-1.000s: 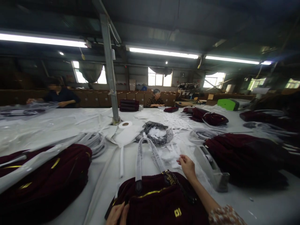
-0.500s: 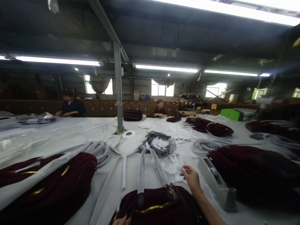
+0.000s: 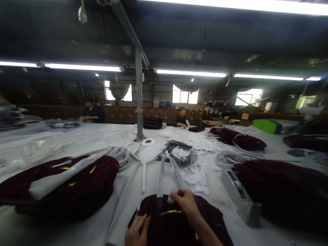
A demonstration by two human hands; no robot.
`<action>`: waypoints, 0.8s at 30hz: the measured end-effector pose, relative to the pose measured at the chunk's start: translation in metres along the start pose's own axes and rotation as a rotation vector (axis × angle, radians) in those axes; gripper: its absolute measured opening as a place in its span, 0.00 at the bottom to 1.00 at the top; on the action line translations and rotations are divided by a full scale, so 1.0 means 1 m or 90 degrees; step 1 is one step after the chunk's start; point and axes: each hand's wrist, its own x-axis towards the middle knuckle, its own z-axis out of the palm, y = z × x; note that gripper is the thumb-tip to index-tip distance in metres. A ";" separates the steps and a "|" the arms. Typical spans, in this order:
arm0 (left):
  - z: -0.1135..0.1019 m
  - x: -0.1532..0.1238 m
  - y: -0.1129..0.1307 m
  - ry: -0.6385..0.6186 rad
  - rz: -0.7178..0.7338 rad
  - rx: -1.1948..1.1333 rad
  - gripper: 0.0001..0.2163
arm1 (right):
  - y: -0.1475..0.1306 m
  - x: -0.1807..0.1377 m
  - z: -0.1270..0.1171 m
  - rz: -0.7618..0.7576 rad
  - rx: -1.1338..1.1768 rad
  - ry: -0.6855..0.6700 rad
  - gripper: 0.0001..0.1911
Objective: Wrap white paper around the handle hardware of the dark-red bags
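A dark maroon handbag [image 3: 166, 227] with a yellow zipper lies in front of me at the table's near edge. Its handles [image 3: 161, 179], wrapped in translucent white film, rise away from me. My left hand [image 3: 137, 230] is closed on the bag's left side, by the zipper end. Between the thumb and fingers of my right hand [image 3: 186, 201] is a small white slip [image 3: 171, 197], pinched just over the zipper next to the handle base. What the slip is made of I cannot tell.
Another maroon bag [image 3: 84, 184] lies left, a larger maroon pile [image 3: 279, 184] right. A grey tape dispenser [image 3: 242, 200] stands before that pile. Ahead are a black-and-white bag [image 3: 191, 158] of white pieces, a white roll [image 3: 148, 141] and a post [image 3: 139, 95]. Two people sit across the table.
My right hand has moved left from above the loose white pieces to the bag's top, bringing the white slip. My left hand shows more and still grips the bag. The view has turned slightly left.
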 end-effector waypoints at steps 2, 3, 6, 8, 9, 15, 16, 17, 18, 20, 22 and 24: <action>-0.005 -0.002 0.012 -0.034 -0.009 -0.014 0.15 | 0.003 -0.010 0.021 0.012 0.065 -0.041 0.15; -0.007 -0.003 0.017 -0.036 -0.012 -0.021 0.16 | 0.004 -0.014 0.030 0.025 0.102 -0.058 0.16; -0.008 -0.004 0.026 -0.025 -0.015 -0.031 0.15 | 0.011 -0.018 0.049 0.070 0.165 -0.067 0.18; -0.008 -0.004 0.029 -0.020 -0.017 -0.037 0.14 | 0.014 -0.017 0.057 0.081 0.164 -0.045 0.19; -0.008 -0.005 0.029 -0.019 -0.017 -0.041 0.14 | 0.015 -0.015 0.059 0.078 0.160 -0.029 0.19; -0.010 -0.006 0.031 -0.024 -0.015 -0.048 0.13 | 0.011 -0.009 0.068 0.090 0.181 -0.005 0.19; -0.010 -0.006 0.031 -0.023 -0.016 -0.046 0.13 | 0.011 -0.009 0.070 0.093 0.189 -0.011 0.19; -0.010 -0.006 0.031 -0.022 -0.016 -0.045 0.13 | 0.011 -0.009 0.071 0.093 0.194 -0.016 0.19; -0.010 -0.006 0.031 -0.020 -0.015 -0.046 0.13 | 0.011 -0.010 0.073 0.092 0.195 -0.020 0.19; -0.009 -0.005 0.032 -0.017 -0.015 -0.053 0.13 | 0.011 -0.011 0.075 0.086 0.183 -0.035 0.20; -0.009 -0.005 0.032 -0.019 -0.018 -0.054 0.13 | 0.011 -0.012 0.075 0.079 0.168 -0.061 0.20; -0.009 -0.005 0.033 -0.019 -0.021 -0.050 0.13 | 0.010 -0.014 0.074 0.069 0.149 -0.104 0.20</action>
